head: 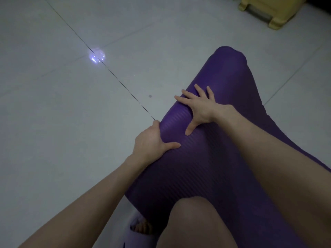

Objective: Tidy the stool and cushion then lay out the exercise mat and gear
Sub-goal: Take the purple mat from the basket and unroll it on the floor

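Domestic interior, dim. Floor of large glossy pale tiles [53, 122]; a thin dark grout line [116, 77] runs away from the grip on the purple ribbed mat [206, 167]. Bright light reflection [97, 55] beyond the grip, to its left. Yellow plastic stool [272, 9] far beyond, right. Pale house slipper [130, 238] on a bare foot, nearer than the grip.

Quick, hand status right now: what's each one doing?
Left hand: gripping the left side of the purple mat, thumb on top.
Right hand: open, fingers spread flat on the mat.
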